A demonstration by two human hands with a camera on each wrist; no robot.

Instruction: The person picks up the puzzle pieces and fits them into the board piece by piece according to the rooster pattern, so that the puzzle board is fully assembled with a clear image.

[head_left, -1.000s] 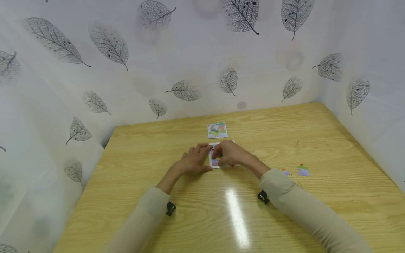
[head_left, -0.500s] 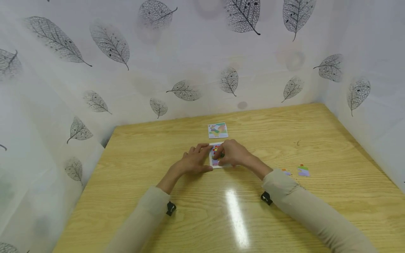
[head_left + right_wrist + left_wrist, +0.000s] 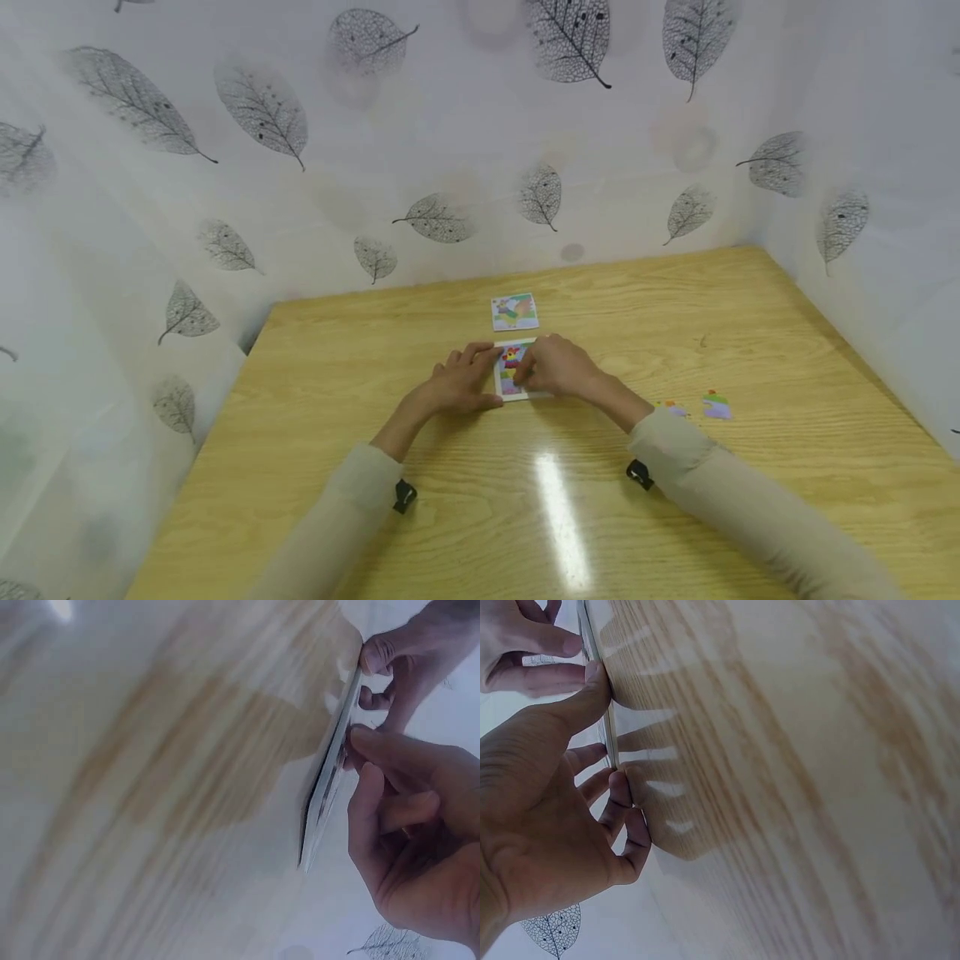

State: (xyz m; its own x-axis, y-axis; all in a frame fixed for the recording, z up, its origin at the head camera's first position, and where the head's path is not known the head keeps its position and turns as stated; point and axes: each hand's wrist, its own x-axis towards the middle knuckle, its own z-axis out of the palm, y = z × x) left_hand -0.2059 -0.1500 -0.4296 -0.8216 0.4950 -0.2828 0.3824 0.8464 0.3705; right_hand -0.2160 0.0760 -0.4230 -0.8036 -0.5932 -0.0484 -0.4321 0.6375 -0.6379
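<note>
A small white-framed jigsaw board (image 3: 500,394) with a colourful rooster picture lies on the table. My left hand (image 3: 459,385) grips its left side, thumb at the near edge and fingers spread to the far edge. In the left wrist view, the thumb and fingers of my left hand (image 3: 562,780) hold the board's thin edge (image 3: 612,742). My right hand (image 3: 558,367) covers the board's right part, with curled fingers on the picture. Seen from the right wrist, thumb and fingertips of my right hand (image 3: 420,817) meet the board's face (image 3: 324,795); I cannot tell whether they pinch a piece.
Behind the board lies a square picture card (image 3: 514,312) of a similar bird. To the right are loose jigsaw pieces, one purple and green (image 3: 717,405) and another orange and purple (image 3: 675,408). A leaf-print curtain (image 3: 465,167) encloses the wooden table (image 3: 337,350).
My right hand has shifted slightly right across the board, uncovering the red and yellow rooster head and more of the picture's left part. My left hand has stayed in place.
</note>
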